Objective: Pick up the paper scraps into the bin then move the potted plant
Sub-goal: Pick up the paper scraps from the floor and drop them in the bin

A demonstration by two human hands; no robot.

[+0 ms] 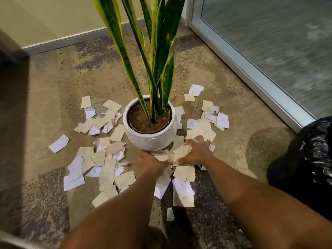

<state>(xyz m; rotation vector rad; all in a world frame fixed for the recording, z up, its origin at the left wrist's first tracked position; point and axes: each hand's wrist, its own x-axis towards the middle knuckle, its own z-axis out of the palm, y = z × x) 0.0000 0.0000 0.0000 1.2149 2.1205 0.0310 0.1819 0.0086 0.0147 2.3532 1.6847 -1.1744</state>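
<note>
We look down at a potted plant [150, 126] standing on a mottled brown carpet [53, 90]; its round white pot holds dark soil and tall green leaves with yellow edges that rise out of the top of the view. Paper scraps [100, 159] (beige and white, torn into rough rectangles) lie scattered all around the pot on the floor, thickest to the left and in front of it, with a smaller cluster to the right; a few touch the base of the pot.

Our left hand [152, 161] is down on the carpet just in front of the pot, its fingers curled in against the scraps there; how firmly it grips them we cannot tell, since the fingertips are hidden under the hand. Our right hand [195, 151] lies just beside it to the right, fingers spread and laid flat over a heap of beige scraps, thumb tucked toward the left hand; the two hands nearly meet over the same pile.

At the right edge a bin lined with a black plastic bag [309, 159] stands on the carpet, well apart from the pot; behind it runs a metal-framed frosted glass panel [269, 42], and a pale wall [45, 20] with a grey skirting closes the far side.
</note>
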